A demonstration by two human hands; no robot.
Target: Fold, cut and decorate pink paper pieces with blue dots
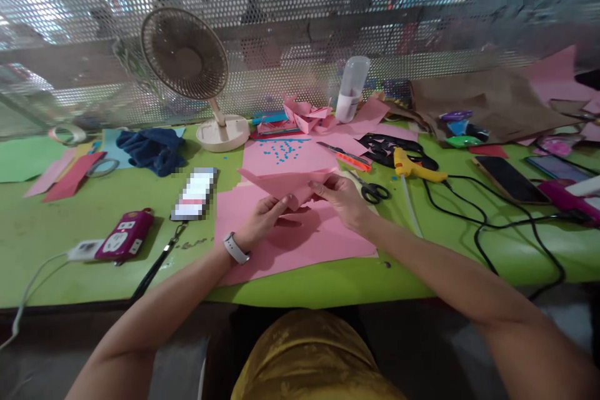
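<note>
A folded piece of pink paper [285, 182] is held between both hands just above a large pink sheet [300, 240] on the green table [65, 231]. My left hand [263, 220], with a white watch on the wrist, pinches the lower left edge of the fold. My right hand [341, 199] grips its right edge with thumb and fingers closed. Behind it lies another pink sheet [285, 155] dotted with small blue bits.
Black scissors [372, 189], an orange cutter [347, 157] and a yellow glue gun [412, 167] with black cable lie to the right. A phone [194, 192], a magenta power strip [125, 235], a blue cloth [152, 149] and a desk fan [192, 65] are on the left. Two phones [510, 179] lie far right.
</note>
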